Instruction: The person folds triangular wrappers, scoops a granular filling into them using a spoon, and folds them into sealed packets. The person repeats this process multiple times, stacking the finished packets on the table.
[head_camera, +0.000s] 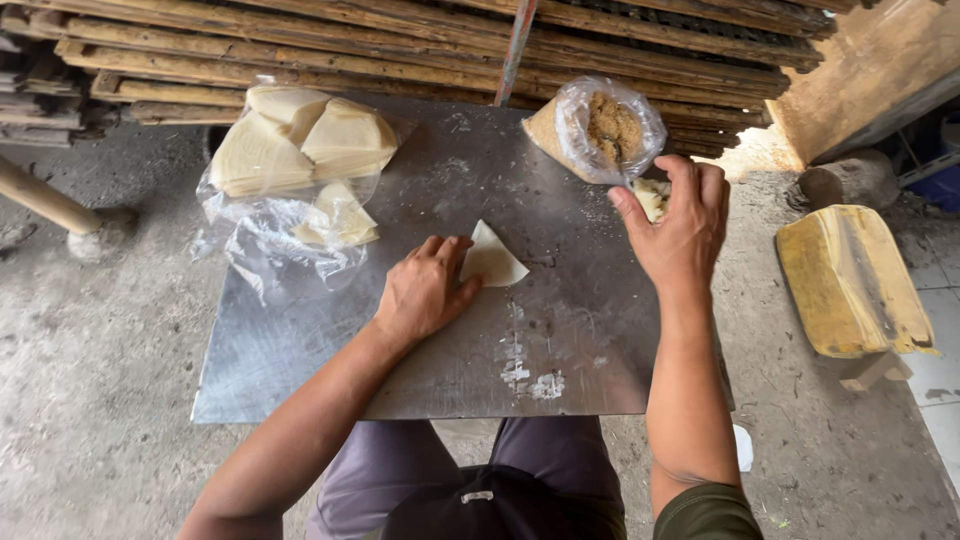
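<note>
Wrapper stacks left on metal sheet, filling bag right, folded wrapper between.

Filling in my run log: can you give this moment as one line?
left hand: pressing triangular wrapper on metal sheet | right hand: at filling bag | wrapper stacks: far left

Under the left hand lies a pale cream wrapper, plain and unpatterned. It rests on a dull grey metal sheet streaked with white floury smears (thickest toward the wrist side of the hand). Up and away from that hand, a clear plastic bag shows stacked wrappers in the same cream, edged faintly yellow. Just beyond the right hand, a clear bag holds brown crumbly filling. To the outer side of the right hand sits a mustard-yellow block, scuffed darker at its edges. The slats beyond are weathered brown.
</note>
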